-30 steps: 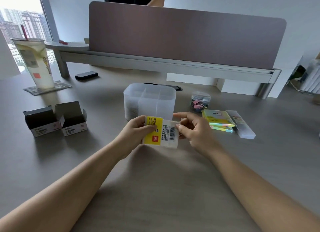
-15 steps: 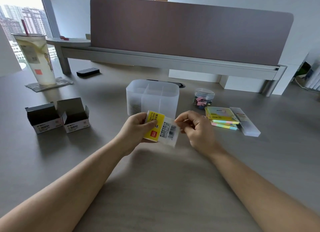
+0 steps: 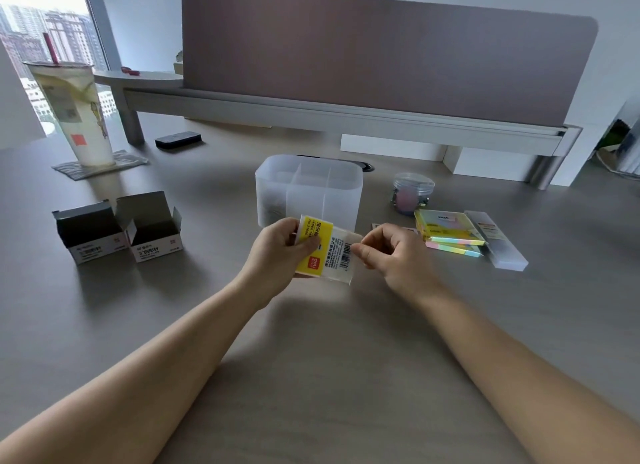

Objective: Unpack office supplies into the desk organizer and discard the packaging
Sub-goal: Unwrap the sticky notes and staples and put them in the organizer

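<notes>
1. The left hand (image 3: 277, 252) grips the yellow-labelled packet (image 3: 325, 252) above the desk (image 3: 311, 359).
2. The right hand (image 3: 391, 256) pinches the packet's clear right edge.
3. The organizer (image 3: 308, 190) stands just behind the packet.
4. Two open boxes (image 3: 117, 228) sit left.

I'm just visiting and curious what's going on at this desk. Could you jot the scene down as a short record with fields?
Held item: packet with yellow label and barcode, off the desk
Left hand: grips the packet's yellow end
Right hand: pinches the packet's other edge
Organizer: translucent, divided, just behind the packet
Boxes: two, open, left of the hands
Sticky notes: right, beside a clear jar
Cup: far left, with straw
</notes>
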`<state>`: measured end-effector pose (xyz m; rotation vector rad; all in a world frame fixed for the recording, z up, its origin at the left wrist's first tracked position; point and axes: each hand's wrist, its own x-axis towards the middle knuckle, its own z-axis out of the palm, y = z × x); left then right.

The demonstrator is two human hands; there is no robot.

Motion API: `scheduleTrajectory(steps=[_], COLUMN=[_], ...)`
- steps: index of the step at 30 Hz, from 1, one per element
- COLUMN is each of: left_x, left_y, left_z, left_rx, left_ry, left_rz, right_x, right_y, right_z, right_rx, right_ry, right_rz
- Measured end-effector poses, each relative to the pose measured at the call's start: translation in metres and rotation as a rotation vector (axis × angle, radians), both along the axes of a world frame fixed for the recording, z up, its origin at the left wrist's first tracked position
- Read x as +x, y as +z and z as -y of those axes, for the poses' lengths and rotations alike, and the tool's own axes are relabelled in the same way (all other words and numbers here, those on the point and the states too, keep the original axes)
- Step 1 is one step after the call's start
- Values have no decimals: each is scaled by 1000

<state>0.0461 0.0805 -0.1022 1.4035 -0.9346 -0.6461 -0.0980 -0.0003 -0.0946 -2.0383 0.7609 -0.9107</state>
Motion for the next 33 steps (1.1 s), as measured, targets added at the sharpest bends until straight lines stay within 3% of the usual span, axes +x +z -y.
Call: scheduleTrajectory(steps=[7, 15, 22, 25, 33], left_x=[1, 9, 15, 16, 14], left_y=[0, 2, 0, 1, 2], left_z=[0, -3, -5, -6, -8], left_rx=[0, -50, -102, -131, -102], left_ry=[-28, -12, -93, -131, -224], left_rz=[-49, -91, -285, -363, -402], right_x=[3, -1, 1, 1, 3], right_y=[0, 4, 3, 4, 4], right_z=[4, 4, -1, -1, 2], right_rx=[239, 278, -169, -202, 206], right_ry=[37, 127, -66, -57, 137], right_rz=[128, 189, 22, 20, 61])
